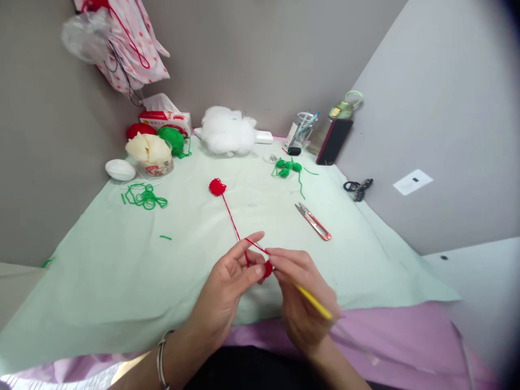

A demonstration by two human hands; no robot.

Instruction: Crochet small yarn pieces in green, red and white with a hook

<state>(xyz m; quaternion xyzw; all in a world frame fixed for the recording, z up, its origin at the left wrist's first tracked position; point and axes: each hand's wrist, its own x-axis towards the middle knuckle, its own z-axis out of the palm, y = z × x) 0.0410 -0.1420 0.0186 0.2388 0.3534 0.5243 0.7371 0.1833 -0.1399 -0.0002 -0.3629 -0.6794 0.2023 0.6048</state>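
Between my two hands is a small red crochet piece [268,268], partly covered by fingers. My left hand [235,273] pinches its left side between thumb and fingers, with red yarn [231,216] running over the raised index finger. That strand leads back to a small red yarn ball [218,187] on the cloth. My right hand [304,295] is closed around a crochet hook [312,302] with a yellow handle, its tip end at the red piece. The hook's head is hidden by the fingers.
Thread snips [313,222] lie right of my hands. Green yarn pieces [289,167], white stuffing [228,131], a pen cup [300,131], a bottle [341,111] and a phone [335,142] line the back. Tangled green yarn [145,196] and a tub [158,162] sit left.
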